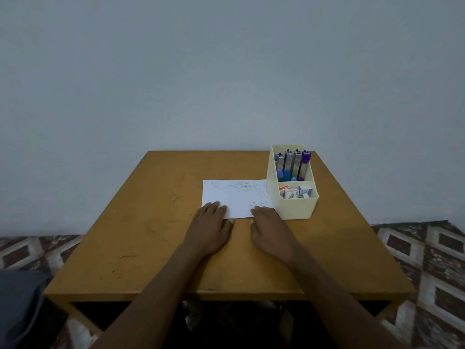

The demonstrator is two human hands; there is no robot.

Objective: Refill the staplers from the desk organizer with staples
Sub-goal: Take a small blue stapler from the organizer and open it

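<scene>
So: one wooden table (125, 222), everything sits on it. One printed sheet (234, 197) lies mid-table, probably as a mat to catch loose staples. One cream organizer (297, 210) touches the sheet's right edge, within easy reach. Left hand (211, 227) and right hand (269, 227) lie flat, fingers straight, tips on the sheet's near edge, gripping nothing; task not started. Rear compartment: four staplers (292, 162) by my count, upright. Front compartment: small staple boxes (297, 191), maybe four, too small to be sure.

Cream organizer (293, 207); ochre table (151, 222); purple, possibly blue staplers (292, 163).
</scene>
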